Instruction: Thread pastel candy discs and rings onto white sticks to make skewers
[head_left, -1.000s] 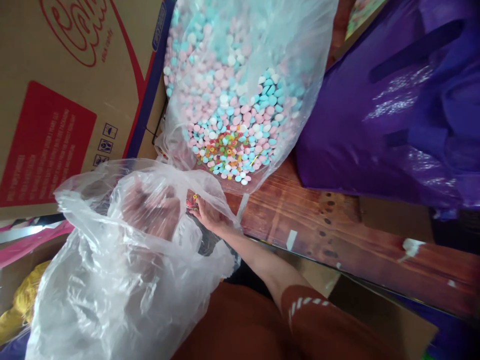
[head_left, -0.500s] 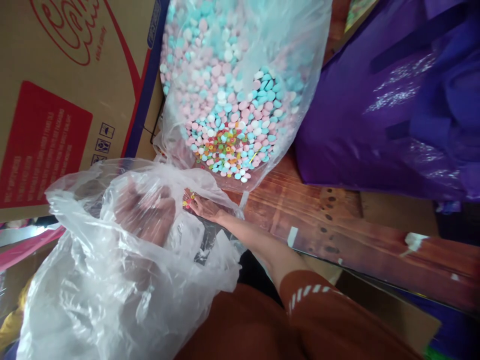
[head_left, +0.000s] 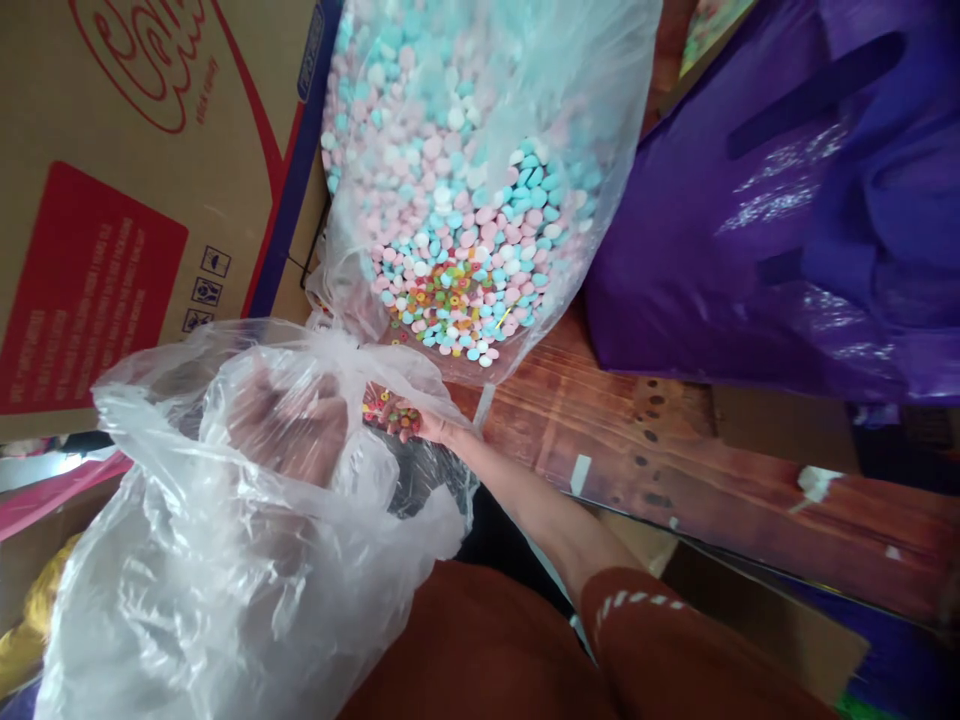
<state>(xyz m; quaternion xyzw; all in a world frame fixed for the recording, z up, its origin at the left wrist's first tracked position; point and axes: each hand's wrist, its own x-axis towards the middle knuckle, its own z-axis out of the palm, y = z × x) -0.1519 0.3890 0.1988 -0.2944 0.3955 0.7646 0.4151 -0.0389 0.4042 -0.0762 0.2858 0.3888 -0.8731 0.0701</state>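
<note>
In the right hand [head_left: 411, 420], cupped at the mouth of the crumpled clear bag [head_left: 247, 560], sits a small heap of coloured ring candies [head_left: 382, 410]. They lie right on the fingers [head_left: 401, 428], which curl loosely up around them, a scoop and not a pinch. The rings rest at the fingertip end of the hand, on the side facing into the bag's opening, with the wrist and forearm trailing back to the right towards the rust-brown sleeve [head_left: 660, 640]. So the candy is between the fingers and the bag's hollow, touching the one and just beside the other.

The left hand [head_left: 289, 425] shows only as a blurred shape through the plastic; it seems to be inside or behind the film, spread against it, and I judge it is propping the bag open, though whether those fingers grip the plastic I cannot tell. Of the two hands, only the right touches the rings; the left is just beside them, across the bag's rim.

Just above the right hand, leaning on the wooden table [head_left: 675, 440], stands the big clear sack [head_left: 480, 170] packed with pink, blue and white tablets, and a patch of the same bright rings near its bottom. A printed cardboard box [head_left: 135, 160] stands to the left, a purple bag [head_left: 787, 220] to the right.
</note>
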